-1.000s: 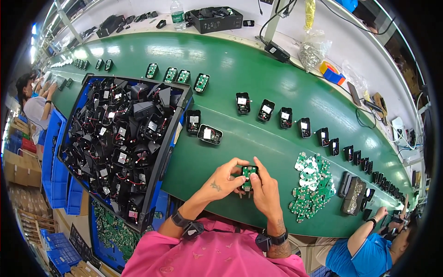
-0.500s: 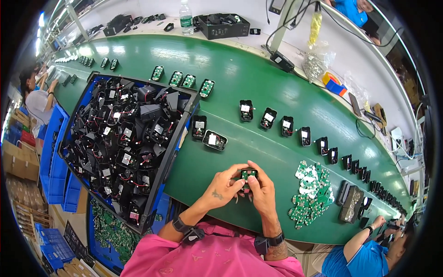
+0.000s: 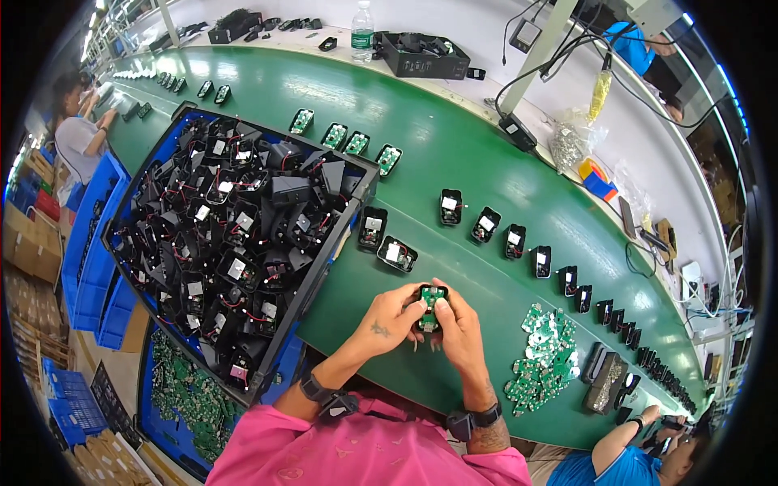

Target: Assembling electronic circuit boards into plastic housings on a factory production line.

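Observation:
Between my two hands is a small black plastic housing (image 3: 445,290) with a green circuit board (image 3: 429,321) in its open top. My left hand (image 3: 389,320) grips the left side, its thumb on the board. On the opposite side, my right hand (image 3: 462,328) holds the housing with its thumb also laid on the board. The fingers underneath are partly hidden. Just beyond my hands, two black housings (image 3: 398,253) with white-topped parts inside stand on the green bench (image 3: 348,312). A pile of loose circuit boards (image 3: 545,360) lies to the right.
A large black-rimmed bin (image 3: 304,296) heaped with wired housings stands at left, above a blue tray of boards (image 3: 190,397). Rows of housings (image 3: 514,241) line the bench. A water bottle (image 3: 362,32) stands on the back shelf. Co-workers sit at far left and lower right.
My thumbs have shifted apart and upward, so more of the green board shows in the housing. The whole view has swung slightly; both hands keep their hold.

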The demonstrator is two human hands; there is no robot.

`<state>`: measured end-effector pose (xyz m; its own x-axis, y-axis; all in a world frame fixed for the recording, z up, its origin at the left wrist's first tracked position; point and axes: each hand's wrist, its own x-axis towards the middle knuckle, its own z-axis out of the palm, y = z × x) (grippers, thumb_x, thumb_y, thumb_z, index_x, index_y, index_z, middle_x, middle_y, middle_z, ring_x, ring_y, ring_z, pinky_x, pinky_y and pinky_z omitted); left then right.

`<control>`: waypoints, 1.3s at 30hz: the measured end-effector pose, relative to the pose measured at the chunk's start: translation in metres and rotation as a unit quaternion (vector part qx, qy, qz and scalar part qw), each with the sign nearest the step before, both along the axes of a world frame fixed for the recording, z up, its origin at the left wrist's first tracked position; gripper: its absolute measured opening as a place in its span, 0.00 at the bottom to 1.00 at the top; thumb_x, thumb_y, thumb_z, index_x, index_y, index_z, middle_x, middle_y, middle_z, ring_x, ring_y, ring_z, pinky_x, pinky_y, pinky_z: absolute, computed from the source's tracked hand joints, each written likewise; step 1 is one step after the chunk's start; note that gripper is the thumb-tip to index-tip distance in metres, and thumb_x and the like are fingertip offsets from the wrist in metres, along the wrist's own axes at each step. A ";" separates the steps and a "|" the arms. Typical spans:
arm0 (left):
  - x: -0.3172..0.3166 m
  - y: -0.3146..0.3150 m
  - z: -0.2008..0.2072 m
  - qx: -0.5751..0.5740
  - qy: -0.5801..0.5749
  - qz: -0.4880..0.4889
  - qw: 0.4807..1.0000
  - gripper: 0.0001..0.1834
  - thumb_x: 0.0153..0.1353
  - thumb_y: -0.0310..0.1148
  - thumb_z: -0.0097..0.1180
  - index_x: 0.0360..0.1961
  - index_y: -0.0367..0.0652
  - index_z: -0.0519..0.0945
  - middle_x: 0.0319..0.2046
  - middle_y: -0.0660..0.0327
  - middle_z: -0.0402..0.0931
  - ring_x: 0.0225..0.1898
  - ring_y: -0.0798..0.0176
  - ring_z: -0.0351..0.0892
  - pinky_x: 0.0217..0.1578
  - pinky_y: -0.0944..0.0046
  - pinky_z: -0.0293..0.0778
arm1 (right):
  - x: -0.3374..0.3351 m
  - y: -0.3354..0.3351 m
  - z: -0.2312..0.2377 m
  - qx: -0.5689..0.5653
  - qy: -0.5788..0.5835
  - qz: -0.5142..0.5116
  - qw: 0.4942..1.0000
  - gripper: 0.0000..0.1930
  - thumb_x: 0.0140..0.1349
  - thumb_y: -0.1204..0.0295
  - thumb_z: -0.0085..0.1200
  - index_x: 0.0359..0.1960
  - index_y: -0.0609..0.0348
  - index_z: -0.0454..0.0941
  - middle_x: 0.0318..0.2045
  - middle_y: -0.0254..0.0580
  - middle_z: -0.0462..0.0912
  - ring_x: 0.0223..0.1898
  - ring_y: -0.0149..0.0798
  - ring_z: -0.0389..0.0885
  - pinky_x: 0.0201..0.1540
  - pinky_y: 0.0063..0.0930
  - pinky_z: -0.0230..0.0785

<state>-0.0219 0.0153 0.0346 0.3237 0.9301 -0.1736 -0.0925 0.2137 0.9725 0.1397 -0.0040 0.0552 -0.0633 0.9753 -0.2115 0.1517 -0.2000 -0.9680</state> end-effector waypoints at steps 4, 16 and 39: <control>0.001 0.003 0.000 -0.021 0.008 -0.027 0.999 0.17 0.69 0.28 0.47 0.55 0.31 0.77 0.30 0.58 0.82 0.22 0.70 0.82 0.22 0.70 0.79 | 0.000 -0.001 0.002 0.040 -0.075 0.001 0.996 0.19 0.70 0.69 0.49 0.59 0.65 0.74 0.30 0.37 0.82 0.19 0.23 0.72 0.22 0.22 0.67; 0.004 0.003 -0.004 0.020 0.031 0.029 0.999 0.16 0.66 0.28 0.49 0.51 0.31 0.79 0.25 0.57 0.82 0.20 0.67 0.83 0.20 0.67 0.79 | -0.010 0.003 -0.027 0.059 -0.044 -0.056 0.996 0.13 0.69 0.73 0.50 0.50 0.65 0.80 0.30 0.36 0.82 0.32 0.26 0.76 0.38 0.24 0.73; 0.004 0.016 -0.016 -0.265 -0.213 -0.004 0.940 0.18 0.69 0.33 0.50 0.54 0.33 0.76 0.31 0.59 0.81 0.24 0.64 0.82 0.24 0.69 0.79 | 0.036 0.025 0.021 0.057 -0.229 0.168 0.957 0.33 0.57 0.64 0.67 0.62 0.67 0.72 0.32 0.39 0.80 0.29 0.29 0.77 0.28 0.22 0.68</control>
